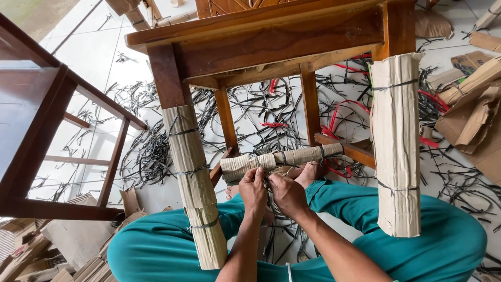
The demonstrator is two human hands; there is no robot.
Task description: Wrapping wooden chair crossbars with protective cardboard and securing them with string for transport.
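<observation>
A brown wooden chair (261,36) stands in front of me. Its two front legs are wrapped in corrugated cardboard (194,177) tied with black straps; the right one's wrap (396,141) hangs over my knee. A lower rung carries a cardboard wrap (284,156) too. My left hand (253,189) and my right hand (288,194) are pressed together just under that rung wrap, fingers pinched on a thin black strap at its left part. I sit cross-legged in teal trousers (449,235), a bare foot (310,171) under the rung.
Cut black and red strap pieces (141,151) litter the white tiled floor. Another dark wooden piece of furniture (31,130) stands at the left. Cardboard scraps lie at the right (475,115) and in a pile at bottom left (68,256).
</observation>
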